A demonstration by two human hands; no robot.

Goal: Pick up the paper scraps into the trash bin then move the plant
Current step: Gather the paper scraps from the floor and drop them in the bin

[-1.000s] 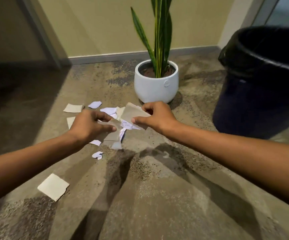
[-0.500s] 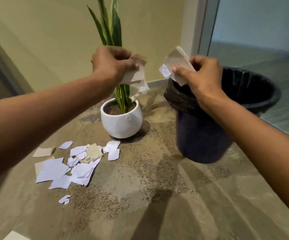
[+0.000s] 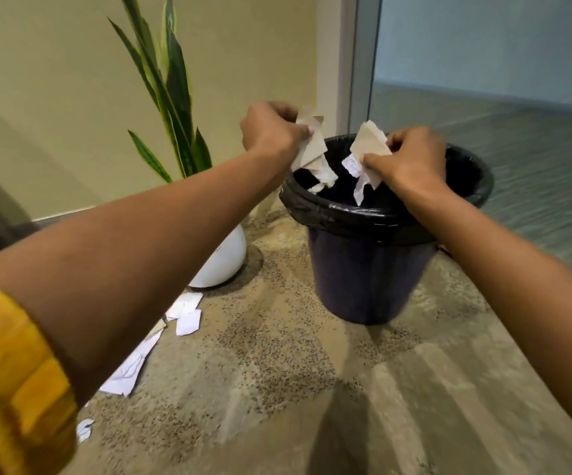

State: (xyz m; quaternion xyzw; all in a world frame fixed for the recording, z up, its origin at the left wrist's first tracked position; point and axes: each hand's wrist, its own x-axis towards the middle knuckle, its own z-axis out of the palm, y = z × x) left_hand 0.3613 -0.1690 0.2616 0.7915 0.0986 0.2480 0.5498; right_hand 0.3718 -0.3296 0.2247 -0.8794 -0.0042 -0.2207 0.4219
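Two hands were up over the bin, each gripping paper. Far left, a yellow sleeve (image 3: 10, 389) filled the lower corner of the frame, with the left forearm running up and rightward from it. Below that arm, loose scraps (image 3: 187, 311) lay on the floor (image 3: 277, 389): a white cluster just in front of the pot, a longer run trailing toward the lower left, and one small piece by the sleeve. The arm hid part of the pile.

Plant (image 3: 171, 108) stood against the wall, long striped leaves upright; its white pot (image 3: 224, 260) sat on the floor just left of the bin, mostly covered by the forearm.

Left hand (image 3: 270, 132) was raised above the near-left rim of the bin, fingers (image 3: 303, 130) curled tight and pinching a crumpled bunch of brown and white paper (image 3: 312, 152) that hung down into the bin's mouth.

Bin (image 3: 363, 269), dark with a black liner folded over the rim, stood on the floor, right of the pot. Inside looked dark; contents could not be made out.

Right hand (image 3: 411, 159) was over the bin opening, thumb and fingers pinching a second bunch (image 3: 366, 149), brown sheet on top and white strips dangling below it. The two bunches were near each other but apart.

Far right, a glass panel (image 3: 500, 80) rose behind the bin.
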